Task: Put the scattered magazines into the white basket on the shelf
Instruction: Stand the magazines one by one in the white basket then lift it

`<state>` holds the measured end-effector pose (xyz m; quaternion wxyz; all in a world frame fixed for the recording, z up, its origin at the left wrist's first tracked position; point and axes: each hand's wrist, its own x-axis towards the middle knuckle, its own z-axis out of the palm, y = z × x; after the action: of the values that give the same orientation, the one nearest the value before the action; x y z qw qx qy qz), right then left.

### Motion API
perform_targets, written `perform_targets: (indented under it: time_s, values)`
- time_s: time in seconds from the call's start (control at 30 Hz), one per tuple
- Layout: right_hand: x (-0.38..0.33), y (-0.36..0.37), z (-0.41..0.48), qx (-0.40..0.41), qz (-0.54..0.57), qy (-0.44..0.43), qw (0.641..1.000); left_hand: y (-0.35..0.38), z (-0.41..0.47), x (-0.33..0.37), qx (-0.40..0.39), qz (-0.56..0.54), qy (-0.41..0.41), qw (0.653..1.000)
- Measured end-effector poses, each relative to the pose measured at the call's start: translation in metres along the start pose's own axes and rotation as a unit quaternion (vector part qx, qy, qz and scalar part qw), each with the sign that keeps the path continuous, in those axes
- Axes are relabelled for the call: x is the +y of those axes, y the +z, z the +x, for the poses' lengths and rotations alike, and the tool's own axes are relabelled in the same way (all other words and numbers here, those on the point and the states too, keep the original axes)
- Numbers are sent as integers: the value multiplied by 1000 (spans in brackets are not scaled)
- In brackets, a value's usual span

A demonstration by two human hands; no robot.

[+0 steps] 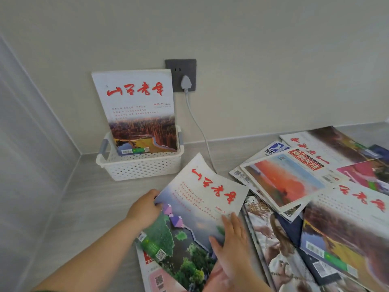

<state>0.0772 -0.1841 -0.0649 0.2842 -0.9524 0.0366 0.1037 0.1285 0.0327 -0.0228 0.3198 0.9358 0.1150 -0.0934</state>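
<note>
Perforated white plastic basket (139, 165), glossy paper magazines (284, 178), matt wood-grain shelf (88, 197)

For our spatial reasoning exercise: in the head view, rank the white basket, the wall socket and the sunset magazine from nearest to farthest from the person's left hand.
1. White basket, just above the left hand, in the corner.
2. Sunset magazine, off to the right in the pile.
3. Wall socket, up on the wall behind the basket.

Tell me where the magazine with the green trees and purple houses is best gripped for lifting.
By its two long edges, likely: left hand at the left edge, right hand at the right. The magazine lies tilted atop the pile, upper corner already curling, so two-sided support limits sagging.
</note>
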Motion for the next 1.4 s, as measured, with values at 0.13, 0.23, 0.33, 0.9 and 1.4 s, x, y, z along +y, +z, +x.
perform_targets:
  time_s: [0.13,0.23,0.33,0.9,1.4]
  values:
    - [-12,-16,8,60,382,75,919,-14,-18,8,46,-128,89,987]
    - [-19,-35,22,66,535,114,834,-27,-28,17,73,-228,121,963]
    - [-23,-51,36,-33,544,76,835,-38,-26,23,99,-277,141,945]
    - [-191,-128,151,68,383,-193,901,-174,63,36,425,-324,161,829]
    - [-203,-57,222,13,270,-80,959,-156,129,-17,386,-275,41,880]
